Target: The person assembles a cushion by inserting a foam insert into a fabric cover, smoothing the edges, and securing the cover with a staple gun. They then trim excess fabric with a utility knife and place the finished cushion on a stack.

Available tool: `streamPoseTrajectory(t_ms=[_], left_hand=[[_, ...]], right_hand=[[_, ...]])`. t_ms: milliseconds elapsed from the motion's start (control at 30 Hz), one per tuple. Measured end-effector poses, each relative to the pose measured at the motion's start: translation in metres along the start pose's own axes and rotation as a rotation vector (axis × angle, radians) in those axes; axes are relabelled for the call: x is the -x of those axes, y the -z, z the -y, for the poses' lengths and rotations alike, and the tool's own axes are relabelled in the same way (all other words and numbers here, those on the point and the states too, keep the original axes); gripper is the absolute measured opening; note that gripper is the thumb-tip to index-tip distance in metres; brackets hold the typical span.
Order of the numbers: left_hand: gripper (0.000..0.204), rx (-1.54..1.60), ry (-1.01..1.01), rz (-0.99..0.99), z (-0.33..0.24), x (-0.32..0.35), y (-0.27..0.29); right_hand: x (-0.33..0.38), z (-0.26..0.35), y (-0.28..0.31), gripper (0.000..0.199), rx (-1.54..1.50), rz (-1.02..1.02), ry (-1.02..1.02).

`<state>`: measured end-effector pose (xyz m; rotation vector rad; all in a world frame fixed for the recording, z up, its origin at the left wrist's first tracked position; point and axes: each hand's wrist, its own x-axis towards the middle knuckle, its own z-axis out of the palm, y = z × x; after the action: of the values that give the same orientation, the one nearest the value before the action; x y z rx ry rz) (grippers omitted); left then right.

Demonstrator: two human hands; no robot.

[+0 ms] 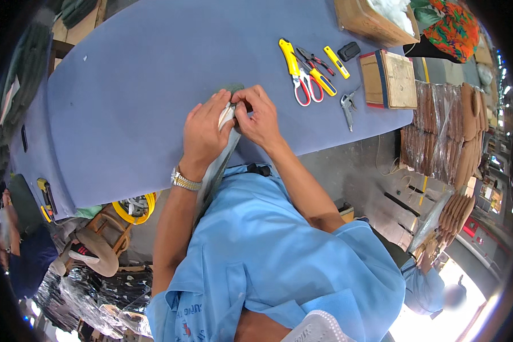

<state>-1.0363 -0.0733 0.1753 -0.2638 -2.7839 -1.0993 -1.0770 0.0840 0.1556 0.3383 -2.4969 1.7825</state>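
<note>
A long, narrow grey-green fabric-covered piece [228,153] stands between my body and the padded blue table [131,97], its far end resting at the table's near edge. White material [226,115] shows through an opening near that end. My left hand [206,130], with a metal watch at the wrist, lies over the piece, fingers together and thumb on the near side of the white material. Opposite it, my right hand [257,117] pinches the fabric edge between curled fingers and thumb. The fingertips partly cover the spot, so the exact grip is hidden.
Right of my hands lie a yellow cutter [289,56], scissors [306,91], pliers [318,60], a yellow-handled screwdriver [323,81], a small yellow knife [337,62] and an air gun [347,109]. A wooden box [398,80] and a carton of white stuffing [367,24] stand beyond.
</note>
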Motion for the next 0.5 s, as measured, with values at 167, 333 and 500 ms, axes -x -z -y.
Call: streamPoseTrajectory(t_ms=[167, 333, 500], left_hand=[[0.05, -0.099, 0.032, -0.042, -0.006, -0.005, 0.0], [0.042, -0.136, 0.045, -0.068, -0.011, -0.004, 0.003], [0.042, -0.137, 0.032, -0.093, -0.008, 0.0, 0.002]], right_hand=[[-0.007, -0.01, -0.001, 0.016, -0.012, -0.045, 0.051], [-0.005, -0.009, 0.001, 0.016, -0.011, -0.036, 0.039], [-0.004, -0.013, 0.002, 0.013, -0.03, 0.005, 0.034]])
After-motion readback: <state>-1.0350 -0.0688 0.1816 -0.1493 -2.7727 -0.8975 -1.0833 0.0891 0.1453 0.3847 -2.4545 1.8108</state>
